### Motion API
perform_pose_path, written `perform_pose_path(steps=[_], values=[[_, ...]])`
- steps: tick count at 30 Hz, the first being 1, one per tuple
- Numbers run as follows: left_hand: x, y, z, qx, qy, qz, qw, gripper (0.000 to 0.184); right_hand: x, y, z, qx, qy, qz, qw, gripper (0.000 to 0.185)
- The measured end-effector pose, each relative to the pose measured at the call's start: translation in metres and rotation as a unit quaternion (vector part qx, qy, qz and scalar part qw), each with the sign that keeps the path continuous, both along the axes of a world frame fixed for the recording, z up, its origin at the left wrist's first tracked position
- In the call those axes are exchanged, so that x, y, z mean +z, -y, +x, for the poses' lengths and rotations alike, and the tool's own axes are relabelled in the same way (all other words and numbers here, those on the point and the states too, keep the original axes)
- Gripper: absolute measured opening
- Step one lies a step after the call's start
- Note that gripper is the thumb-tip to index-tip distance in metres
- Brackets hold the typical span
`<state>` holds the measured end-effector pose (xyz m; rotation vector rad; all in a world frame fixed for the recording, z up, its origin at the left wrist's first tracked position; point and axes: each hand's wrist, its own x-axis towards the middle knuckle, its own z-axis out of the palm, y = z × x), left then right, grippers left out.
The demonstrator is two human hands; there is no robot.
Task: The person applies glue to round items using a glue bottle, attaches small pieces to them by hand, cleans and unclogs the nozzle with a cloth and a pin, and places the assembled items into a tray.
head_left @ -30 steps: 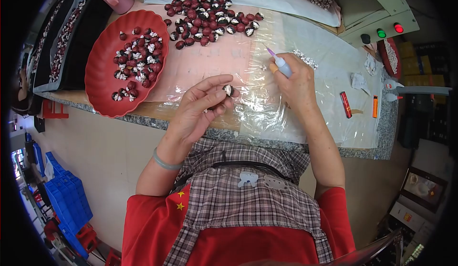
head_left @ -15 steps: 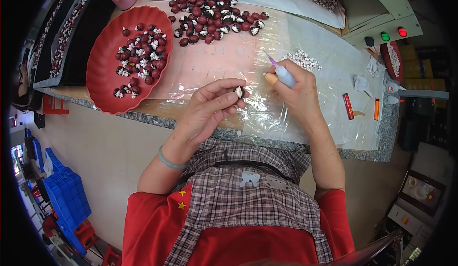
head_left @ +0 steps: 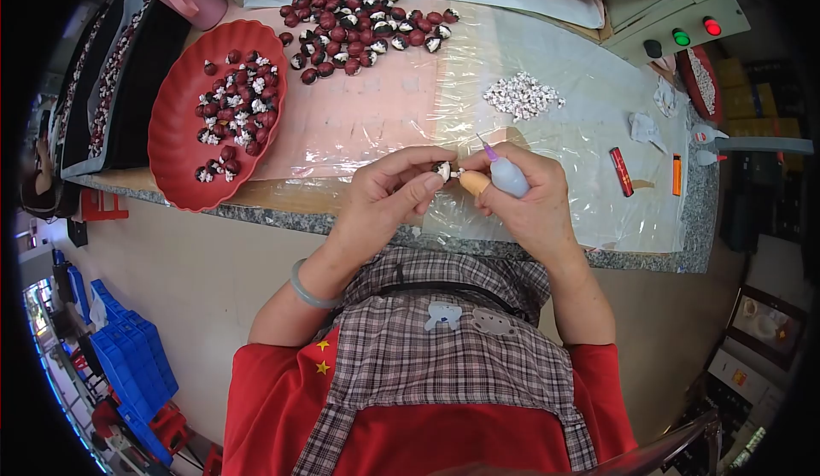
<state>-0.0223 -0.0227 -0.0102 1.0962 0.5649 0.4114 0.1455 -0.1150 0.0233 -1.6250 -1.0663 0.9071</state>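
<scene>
My left hand [head_left: 384,198] pinches a small round dark-and-white piece [head_left: 442,169] between thumb and fingertips, its white side showing. Close beside it, my right hand [head_left: 538,198] is wrapped round a squeeze bottle [head_left: 510,177] with a purple needle tip pointing up and away. A tan finger cot [head_left: 474,184] covers one of the right hand's digits, whose tip is at the round piece. A tiny white bit seems to sit at that fingertip, too small to make out. Beyond the hands lies a heap of small white bits [head_left: 523,97].
A red scalloped bowl [head_left: 162,147] holds maroon balls with white clusters. Many maroon, black and white balls [head_left: 350,28] lie at the back. To the right are a red tube [head_left: 621,172], an orange lighter [head_left: 676,175], crumpled tissue [head_left: 647,130] and a machine with lit buttons [head_left: 681,37].
My right hand has moved left and down with the bottle, from near the white heap to the round piece. My left hand has shifted slightly right. The view has moved a little.
</scene>
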Motion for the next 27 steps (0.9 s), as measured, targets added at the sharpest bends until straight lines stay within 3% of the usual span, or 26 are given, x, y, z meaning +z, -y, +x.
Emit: perform_pose_path(steps=[6,12,15,21,27], values=[[0.003,0.004,0.004,0.02,-0.027,0.097,0.995,0.027,-0.003,0.002,0.0,-0.008,0.034,-0.005,0.999,0.015],[0.003,0.004,0.01,0.067,-0.029,0.443,0.894,0.023,-0.006,0.004,-0.003,-0.002,0.064,-0.013,0.998,0.013],[0.003,0.004,0.01,0.06,-0.036,0.453,0.889,0.024,-0.007,0.006,-0.008,-0.023,-0.04,-0.022,0.999,0.009],[0.006,0.005,0.011,0.067,-0.019,0.444,0.893,0.025,-0.007,0.008,-0.01,-0.038,-0.089,0.004,0.995,0.009],[0.012,0.008,0.01,0.053,-0.017,0.46,0.886,0.025,-0.009,0.015,-0.011,-0.028,-0.027,0.021,0.999,0.007]])
